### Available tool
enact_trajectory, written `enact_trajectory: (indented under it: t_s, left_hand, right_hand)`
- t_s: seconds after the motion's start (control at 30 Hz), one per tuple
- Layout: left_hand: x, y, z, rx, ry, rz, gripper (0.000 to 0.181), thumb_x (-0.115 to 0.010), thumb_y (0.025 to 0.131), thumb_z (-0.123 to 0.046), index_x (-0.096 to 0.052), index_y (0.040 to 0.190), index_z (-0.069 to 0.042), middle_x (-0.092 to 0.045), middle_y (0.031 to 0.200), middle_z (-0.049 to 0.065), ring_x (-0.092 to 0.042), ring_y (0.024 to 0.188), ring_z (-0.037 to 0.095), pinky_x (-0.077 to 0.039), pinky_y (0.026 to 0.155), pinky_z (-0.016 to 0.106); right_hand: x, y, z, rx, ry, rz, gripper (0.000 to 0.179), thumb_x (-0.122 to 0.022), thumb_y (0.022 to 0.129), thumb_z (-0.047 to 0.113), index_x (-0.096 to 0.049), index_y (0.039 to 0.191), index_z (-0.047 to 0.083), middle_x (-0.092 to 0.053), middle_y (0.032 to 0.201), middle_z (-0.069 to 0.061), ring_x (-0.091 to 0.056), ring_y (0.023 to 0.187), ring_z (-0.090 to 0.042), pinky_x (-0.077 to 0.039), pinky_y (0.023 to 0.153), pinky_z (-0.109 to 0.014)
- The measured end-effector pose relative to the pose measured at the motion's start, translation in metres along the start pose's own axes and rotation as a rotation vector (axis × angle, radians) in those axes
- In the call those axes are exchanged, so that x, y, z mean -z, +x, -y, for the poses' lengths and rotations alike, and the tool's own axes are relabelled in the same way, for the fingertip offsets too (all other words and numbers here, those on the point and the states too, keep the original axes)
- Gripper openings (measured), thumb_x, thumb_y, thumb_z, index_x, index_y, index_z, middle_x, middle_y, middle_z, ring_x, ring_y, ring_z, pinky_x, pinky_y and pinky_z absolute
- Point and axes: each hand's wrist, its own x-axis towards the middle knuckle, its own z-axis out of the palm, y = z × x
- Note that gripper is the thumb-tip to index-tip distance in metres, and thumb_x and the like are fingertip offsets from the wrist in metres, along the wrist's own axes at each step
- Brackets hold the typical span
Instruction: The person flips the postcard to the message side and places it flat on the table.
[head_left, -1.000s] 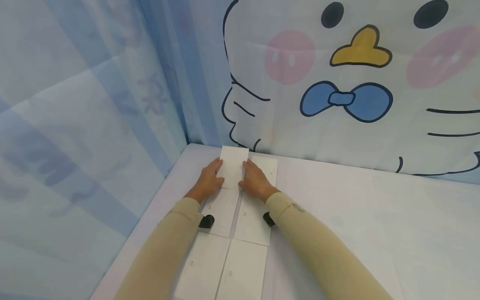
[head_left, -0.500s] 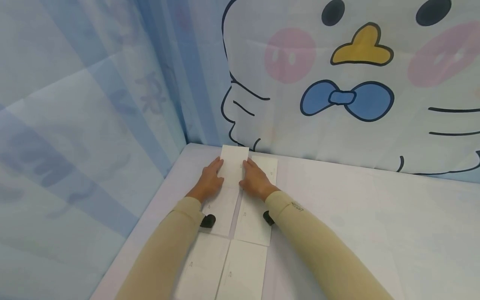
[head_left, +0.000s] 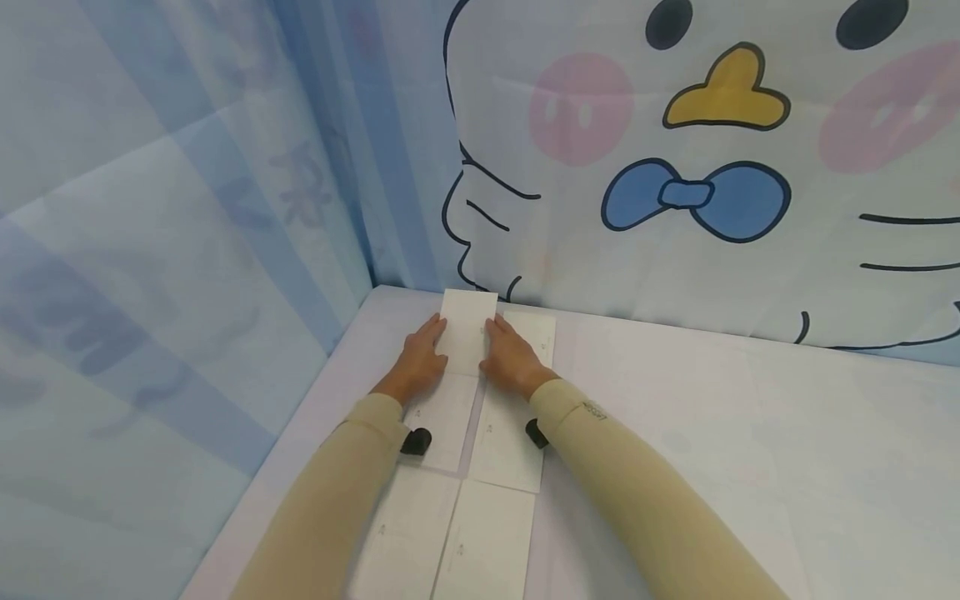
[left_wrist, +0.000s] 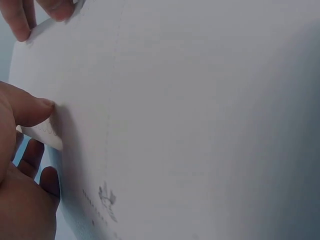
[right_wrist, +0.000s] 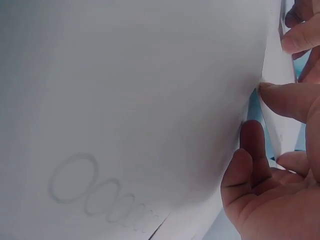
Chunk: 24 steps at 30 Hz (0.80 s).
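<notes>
At the far end of the left column, a white paper sheet (head_left: 467, 329) is held between both hands in the head view, raised slightly at its far edge. My left hand (head_left: 414, 362) pinches its left edge, and my right hand (head_left: 512, 358) pinches its right edge. Thumbs lie on the near side of the sheet with fingers behind its edges, as the wrist views show. Beneath the left hand lies another white sheet (head_left: 446, 417). Under the right wrist is a further sheet (head_left: 506, 442). The right hand partly covers a back sheet (head_left: 534, 333).
Nearer the person, two more sheets, a left one (head_left: 408, 529) and a right one (head_left: 486, 542), lie side by side on the white table (head_left: 712, 433). A blue patterned curtain (head_left: 187, 250) borders the left. Behind the table hangs a cartoon-printed cloth (head_left: 570, 233).
Both hands keep the same grip on the sheet. The sheet's near edge has shifted up very slightly; otherwise the layout is the same.
</notes>
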Motion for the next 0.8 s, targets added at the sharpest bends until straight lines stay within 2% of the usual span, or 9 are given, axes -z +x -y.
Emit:
enact_trajectory:
  t_s: [0.57, 0.8]
  left_hand:
    - [-0.0006, 0.0006, 0.0008, 0.045, 0.024, 0.049, 0.066, -0.051, 0.099, -0.007, -0.026, 0.159, -0.011, -0.010, 0.167, 0.004, -0.009, 0.152, 0.027, -0.013, 0.121, 0.043]
    - [0.0004, 0.0020, 0.0007, 0.039, 0.102, 0.096, 0.062, -0.049, 0.101, -0.009, -0.026, 0.159, -0.008, -0.011, 0.167, 0.007, -0.010, 0.152, 0.030, -0.012, 0.121, 0.044]
  right_hand:
    - [0.0021, 0.0027, -0.0019, -0.021, -0.024, 0.056, 0.074, -0.066, 0.097, 0.020, -0.026, 0.157, 0.002, -0.018, 0.165, -0.013, -0.018, 0.151, -0.027, -0.019, 0.119, -0.039]
    - [0.0021, 0.0024, -0.0038, 0.001, -0.042, 0.067, 0.069, -0.065, 0.097, 0.019, -0.032, 0.154, -0.002, -0.023, 0.162, -0.018, -0.022, 0.149, -0.029, -0.019, 0.120, -0.039]
